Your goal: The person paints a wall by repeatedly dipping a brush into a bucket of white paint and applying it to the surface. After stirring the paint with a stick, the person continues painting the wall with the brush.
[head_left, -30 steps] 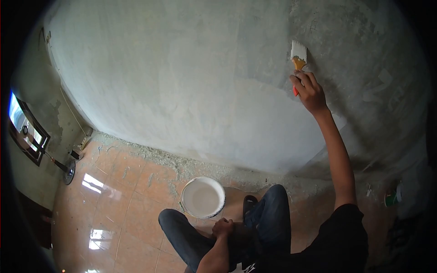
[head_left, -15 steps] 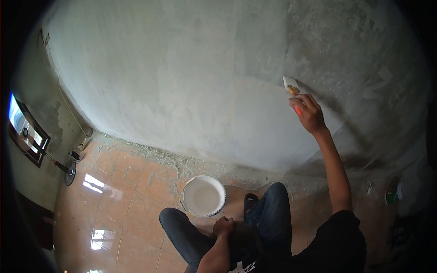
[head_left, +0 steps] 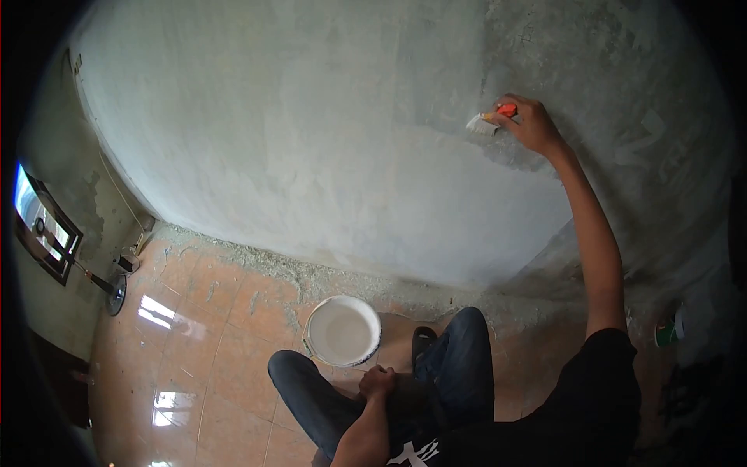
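My right hand (head_left: 528,123) grips a paintbrush (head_left: 489,119) by its orange-red handle, fingers closed around it. The brush's pale bristles point left and meet the wall (head_left: 350,156) at the border between a lighter coated area and darker, patchy grey. Down by my lap, my left hand (head_left: 377,381) is curled closed, with nothing visible in it. Just beyond that hand, a white bucket (head_left: 379,327) stands on the floor between my knees and the wall, holding whitish liquid.
Scrapings and dust (head_left: 264,268) lie along the foot of the wall on the orange tiled floor (head_left: 233,350). A green and white can (head_left: 668,331) is at the right. A round-based stand (head_left: 117,296) stands at the left, near a framed mirror or window (head_left: 48,226).
My right hand has moved up the wall, and the brush has turned so its bristles point left. My left hand stays by my lap. The view has shifted slightly.
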Motion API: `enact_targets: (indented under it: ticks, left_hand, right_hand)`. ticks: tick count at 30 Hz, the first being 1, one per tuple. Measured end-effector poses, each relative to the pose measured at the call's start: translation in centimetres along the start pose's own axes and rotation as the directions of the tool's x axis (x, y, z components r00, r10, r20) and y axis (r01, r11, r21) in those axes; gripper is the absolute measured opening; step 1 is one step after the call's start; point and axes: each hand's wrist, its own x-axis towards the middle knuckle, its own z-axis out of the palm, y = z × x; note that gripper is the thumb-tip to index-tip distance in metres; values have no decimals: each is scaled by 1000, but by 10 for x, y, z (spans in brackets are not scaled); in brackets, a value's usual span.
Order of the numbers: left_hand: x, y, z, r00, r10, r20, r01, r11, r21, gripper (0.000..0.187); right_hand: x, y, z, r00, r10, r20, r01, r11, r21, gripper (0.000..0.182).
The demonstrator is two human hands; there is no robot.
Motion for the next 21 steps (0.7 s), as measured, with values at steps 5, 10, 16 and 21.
enact_targets:
  ticks: [5, 10, 16, 21]
  left_hand:
    - [0, -1, 2, 999, 27, -33, -27, 1000, -6, 37]
    - [1, -3, 1, 1000, 24, -10, -24, 1000, -11, 39]
    - [1, -2, 0, 1000, 25, -8, -25, 1000, -11, 39]
    - [0, -1, -1, 1000, 20, 1, -20, 1000, -5, 39]
  right_hand:
    - [27, 7, -31, 995, -65, -79, 64, 998, -11, 21]
    - [51, -2, -63, 980, -141, -140, 118, 980, -161, 21]
    - [47, -26, -83, 891, -330, -313, 240, 925, -293, 14]
    - [3, -12, -21, 852, -493, -174, 329, 764, -554, 12]
